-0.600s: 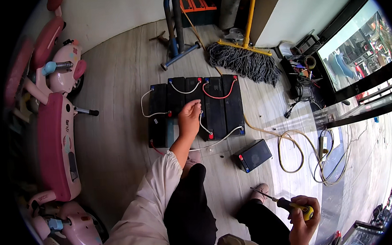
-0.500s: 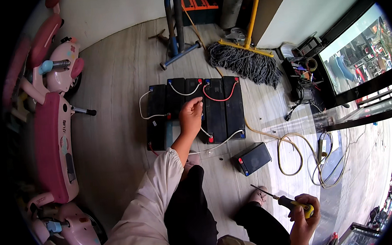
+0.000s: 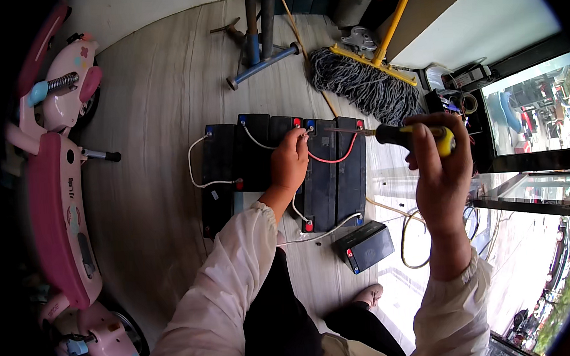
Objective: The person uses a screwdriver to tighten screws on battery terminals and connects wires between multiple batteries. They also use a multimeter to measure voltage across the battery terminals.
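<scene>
My right hand (image 3: pixel 443 176) grips a screwdriver (image 3: pixel 418 139) by its black and yellow handle. Its thin shaft points left over the tops of a group of black batteries (image 3: pixel 321 189) on the floor. At the far side of this group, my left hand (image 3: pixel 289 161) is closed in a pinch beside a blue-marked terminal. Whatever lies between those fingertips is too small to make out. A red wire (image 3: pixel 333 160) curves between terminals close to the fingers. White wires (image 3: pixel 198 181) join other red- and blue-marked terminals. My left forearm hides part of the near batteries.
A separate black battery (image 3: pixel 366 246) lies near my foot. Beyond the group are a blue metal stand (image 3: pixel 263 66) and a grey mop (image 3: pixel 365 83). A pink ride-on vehicle (image 3: pixel 58 209) stands at left. Cable loops (image 3: pixel 412 236) lie at right, by a glass door (image 3: pixel 533 113).
My right hand has risen from the lower right with the screwdriver, bringing it over the batteries. My left hand has shifted slightly toward the far terminals. The view has also moved.
</scene>
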Demonstrator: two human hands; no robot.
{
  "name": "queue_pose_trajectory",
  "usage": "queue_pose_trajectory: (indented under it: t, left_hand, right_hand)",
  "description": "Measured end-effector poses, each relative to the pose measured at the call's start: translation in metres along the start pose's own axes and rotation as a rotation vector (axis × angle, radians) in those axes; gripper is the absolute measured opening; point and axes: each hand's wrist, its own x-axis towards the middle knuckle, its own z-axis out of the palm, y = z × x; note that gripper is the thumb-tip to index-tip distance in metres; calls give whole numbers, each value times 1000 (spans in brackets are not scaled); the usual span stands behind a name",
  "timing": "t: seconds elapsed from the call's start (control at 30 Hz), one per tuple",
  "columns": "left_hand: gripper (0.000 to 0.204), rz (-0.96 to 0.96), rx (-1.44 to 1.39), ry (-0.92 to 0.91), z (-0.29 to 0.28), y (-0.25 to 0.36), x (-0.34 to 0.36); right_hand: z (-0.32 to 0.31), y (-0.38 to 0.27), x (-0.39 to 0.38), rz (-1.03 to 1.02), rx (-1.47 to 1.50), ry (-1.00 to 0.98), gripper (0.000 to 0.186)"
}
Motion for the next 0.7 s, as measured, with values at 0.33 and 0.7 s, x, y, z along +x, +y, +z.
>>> queue_pose_trajectory:
  t: [0.33,0.7]
  left_hand:
    - [13,36,118,71,1,0,3]
    - [15,48,115,60,0,6,3]
  right_hand:
    - [47,33,42,38,-174,-24,25]
    - [49,22,47,-34,-178,-196,24]
